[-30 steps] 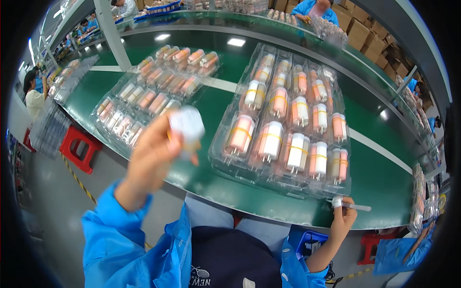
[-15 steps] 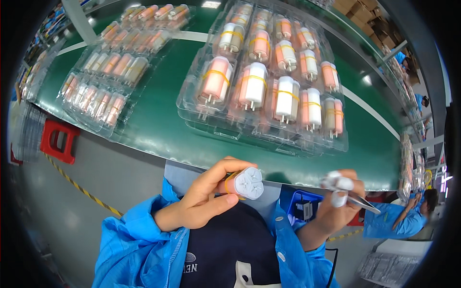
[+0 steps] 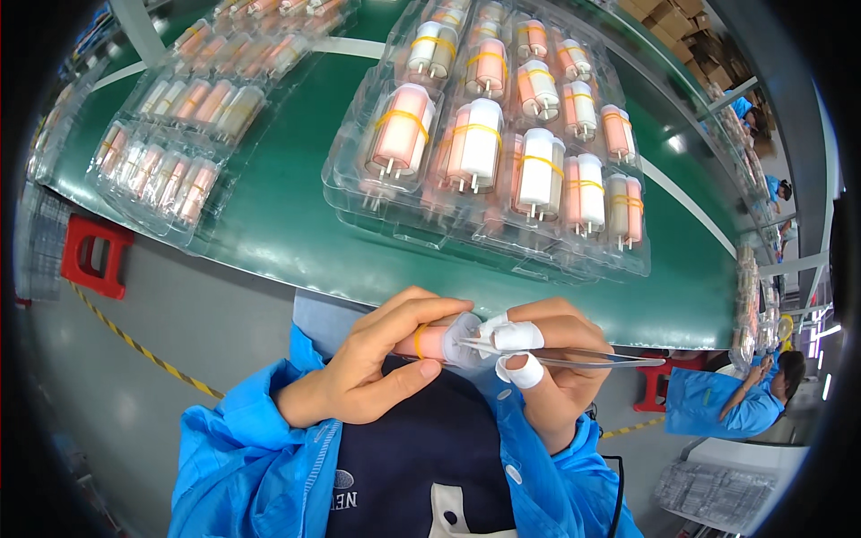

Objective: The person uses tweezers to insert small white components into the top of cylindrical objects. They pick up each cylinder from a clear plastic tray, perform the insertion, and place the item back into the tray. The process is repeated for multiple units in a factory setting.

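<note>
My left hand (image 3: 357,381) is wrapped round a small bundle of pink and white capped tubes (image 3: 434,342), held by a yellow rubber band. The bundle lies on its side, its pale end turned to the right. My right hand (image 3: 572,345), with white tape on some fingers, grips metal tweezers (image 3: 592,361). Their tips touch, or come very close to, the pale end of the bundle; a fine part between them is too small to make out. Both hands are in front of the green table's near edge.
Stacked clear plastic trays (image 3: 395,222) with banded tube bundles stand on the green table (image 3: 278,179). More filled trays (image 3: 143,202) are at the left. A red stool (image 3: 112,278) is on the floor at left; a person in blue (image 3: 726,399) sits at right.
My right hand has come left with the tweezers, and their tips are now at the bundle's end. The bundle has turned its end more to the right in my left hand.
</note>
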### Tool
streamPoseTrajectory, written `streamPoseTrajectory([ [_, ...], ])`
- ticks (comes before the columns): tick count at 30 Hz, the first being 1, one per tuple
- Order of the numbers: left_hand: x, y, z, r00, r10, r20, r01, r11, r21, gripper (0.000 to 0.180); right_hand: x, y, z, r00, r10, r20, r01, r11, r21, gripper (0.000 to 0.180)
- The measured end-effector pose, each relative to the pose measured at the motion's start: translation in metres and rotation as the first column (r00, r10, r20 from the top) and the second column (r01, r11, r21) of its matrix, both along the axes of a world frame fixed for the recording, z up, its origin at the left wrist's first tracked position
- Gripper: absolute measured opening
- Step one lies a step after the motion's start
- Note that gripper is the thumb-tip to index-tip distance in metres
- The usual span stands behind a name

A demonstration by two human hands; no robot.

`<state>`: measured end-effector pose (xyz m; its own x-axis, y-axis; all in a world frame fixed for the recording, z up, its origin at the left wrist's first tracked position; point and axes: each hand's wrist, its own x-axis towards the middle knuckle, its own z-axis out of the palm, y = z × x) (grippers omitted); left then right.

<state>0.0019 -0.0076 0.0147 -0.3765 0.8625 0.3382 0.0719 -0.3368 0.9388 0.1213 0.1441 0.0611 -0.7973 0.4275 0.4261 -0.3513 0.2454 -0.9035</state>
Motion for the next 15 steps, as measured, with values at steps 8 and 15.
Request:
streamPoseTrajectory([
  [8,-0.0050,0.0007,-0.0020,0.999,-0.019,-0.039,0.019,1.000,-0.002,0.046,-0.0030,0.0022,-0.0039,0.999,0.043,0.004,-0.044,0.999,0.009,0.018],
  [15,-0.0053,0.0015,-0.0031,0.999,-0.012,-0.030,0.011,1.000,-0.011,0.045,-0.0059,0.0014,-0.0053,0.999,0.038,0.001,-0.038,0.999,0.006,0.018],
])
